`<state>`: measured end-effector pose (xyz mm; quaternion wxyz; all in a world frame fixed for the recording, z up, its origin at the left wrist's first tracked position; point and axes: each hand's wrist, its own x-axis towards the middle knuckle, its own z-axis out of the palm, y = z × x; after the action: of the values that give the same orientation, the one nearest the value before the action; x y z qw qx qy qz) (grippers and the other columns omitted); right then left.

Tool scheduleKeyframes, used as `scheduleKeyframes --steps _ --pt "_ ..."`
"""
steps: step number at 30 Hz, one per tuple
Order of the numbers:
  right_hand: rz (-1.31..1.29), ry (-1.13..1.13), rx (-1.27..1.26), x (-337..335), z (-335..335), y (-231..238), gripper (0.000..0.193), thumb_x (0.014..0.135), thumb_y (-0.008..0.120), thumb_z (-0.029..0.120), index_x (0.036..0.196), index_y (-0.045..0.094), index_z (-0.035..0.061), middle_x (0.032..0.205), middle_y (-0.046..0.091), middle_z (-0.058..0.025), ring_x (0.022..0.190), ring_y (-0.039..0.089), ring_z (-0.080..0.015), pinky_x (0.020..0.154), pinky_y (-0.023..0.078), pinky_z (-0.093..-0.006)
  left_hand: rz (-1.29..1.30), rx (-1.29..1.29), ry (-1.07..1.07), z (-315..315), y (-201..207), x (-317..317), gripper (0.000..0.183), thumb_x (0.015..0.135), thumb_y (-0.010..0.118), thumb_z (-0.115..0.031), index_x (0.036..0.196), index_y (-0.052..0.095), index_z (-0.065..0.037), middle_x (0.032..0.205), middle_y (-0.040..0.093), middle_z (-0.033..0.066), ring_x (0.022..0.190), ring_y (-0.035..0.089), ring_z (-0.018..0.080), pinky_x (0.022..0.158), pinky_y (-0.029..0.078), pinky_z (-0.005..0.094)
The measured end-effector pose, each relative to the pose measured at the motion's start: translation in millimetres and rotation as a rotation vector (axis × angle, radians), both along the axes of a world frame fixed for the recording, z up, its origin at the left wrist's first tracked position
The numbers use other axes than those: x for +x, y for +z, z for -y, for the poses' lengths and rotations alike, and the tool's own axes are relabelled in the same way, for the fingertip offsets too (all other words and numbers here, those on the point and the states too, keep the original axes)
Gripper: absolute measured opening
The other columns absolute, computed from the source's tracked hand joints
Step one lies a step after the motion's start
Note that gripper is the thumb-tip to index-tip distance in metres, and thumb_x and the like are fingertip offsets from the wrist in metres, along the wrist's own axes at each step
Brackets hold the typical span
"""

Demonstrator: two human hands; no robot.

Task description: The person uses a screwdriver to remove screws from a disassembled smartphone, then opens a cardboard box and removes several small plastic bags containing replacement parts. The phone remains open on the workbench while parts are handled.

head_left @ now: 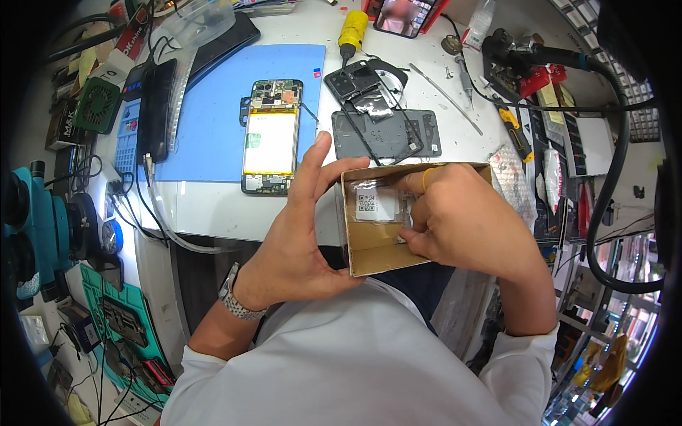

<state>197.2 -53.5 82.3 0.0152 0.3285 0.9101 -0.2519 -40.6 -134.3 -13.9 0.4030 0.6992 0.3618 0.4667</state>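
An open cardboard box point(376, 260) is held over the table's front edge, tilted so that its inside shows. My left hand point(298, 220) grips its left side, thumb low and fingers along the far edge. Inside lie small clear plastic packets point(376, 204), one with a white label bearing a square code. My right hand point(455, 216) reaches into the box from the right with curled fingers beside the packets; what the fingertips pinch, if anything, is hidden. Beyond the box, an opened phone point(271, 138) with bare battery and circuit board lies on a blue mat point(206, 113).
Right of the mat lie a dark phone back cover point(387, 135) and a camera-side frame piece point(353, 79). Around them are a yellow-handled tool point(353, 30), a thin metal pry tool point(446, 98) and a yellow-black cutter point(516, 135). A teal microscope point(42, 227) stands at left; a black cable point(616, 177) curves at right.
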Motion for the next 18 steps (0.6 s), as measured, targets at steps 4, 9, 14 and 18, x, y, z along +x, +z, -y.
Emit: scheduleKeyframes --steps 4,9,14,18 --pt "0.154 -0.002 0.054 -8 -2 -16 0.022 0.078 0.089 0.016 0.08 0.077 -0.0011 0.083 0.076 -0.0167 0.082 0.076 -0.0392 0.077 0.06 -0.0484 0.007 0.004 -0.005 -1 1 1 0.158 0.063 0.104 -0.01 0.176 -0.006 -0.009 0.163 0.051 0.0254 0.151 0.052 0.0347 0.13 0.035 0.0521" --pt "0.165 0.009 0.127 -14 -1 -22 0.027 0.08 0.086 0.014 0.1 0.074 0.0019 0.081 0.074 -0.0178 0.081 0.075 -0.0406 0.077 0.059 -0.0513 0.014 0.005 0.001 -1 0 1 0.157 0.064 0.104 -0.01 0.176 -0.006 -0.009 0.162 0.051 0.0253 0.15 0.053 0.0345 0.13 0.035 0.0517" --pt "-0.106 -0.122 -0.081 -1 0 -8 0.028 0.087 0.08 0.002 0.112 0.068 0.0007 0.086 0.077 -0.0159 0.084 0.079 -0.0311 0.076 0.06 -0.0404 -0.004 0.023 0.015 0 0 1 0.157 0.064 0.104 -0.01 0.176 -0.006 -0.01 0.162 0.051 0.0258 0.15 0.054 0.0347 0.13 0.035 0.0514" --pt "-0.412 -0.432 -0.425 14 -1 6 0.03 0.095 0.078 -0.003 0.123 0.068 0.0009 0.095 0.08 -0.0075 0.09 0.077 -0.0107 0.08 0.058 -0.0264 -0.016 0.049 0.0 -2 1 0 0.153 0.068 0.106 -0.022 0.176 -0.002 -0.005 0.169 0.04 0.0295 0.156 0.047 0.0384 0.131 0.033 0.0519"
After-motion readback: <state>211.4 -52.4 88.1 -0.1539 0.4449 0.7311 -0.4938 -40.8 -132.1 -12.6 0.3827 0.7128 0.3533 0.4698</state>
